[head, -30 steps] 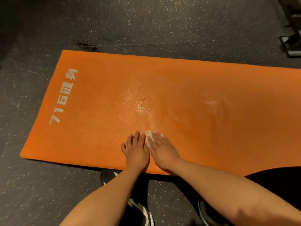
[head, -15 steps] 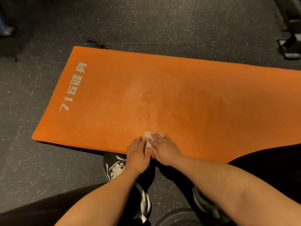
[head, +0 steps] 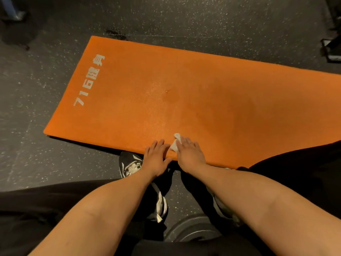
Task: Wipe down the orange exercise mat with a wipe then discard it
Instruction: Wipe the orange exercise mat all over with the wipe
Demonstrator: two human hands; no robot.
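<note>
My two hands at the near long edge of the orange mat [head: 203, 100], with the wipe [head: 176, 143] under the right one
The mat lies flat on the dark speckled floor [head: 46, 80]; its white lettering [head: 88, 82] runs along the short edge to my left. My left hand [head: 156, 157] rests palm down on the near edge, fingers straight and spread, holding nothing. My right hand [head: 190, 154], just beside it, presses the crumpled white wipe onto the mat with flat, uncurled fingers; the wipe shows past my fingertips and between the two hands. My black-and-white shoe [head: 130, 163] stands on the floor, touching the near edge below my left hand, and some dark gear [head: 332, 50] sits past the mat's far edge at the right
</note>
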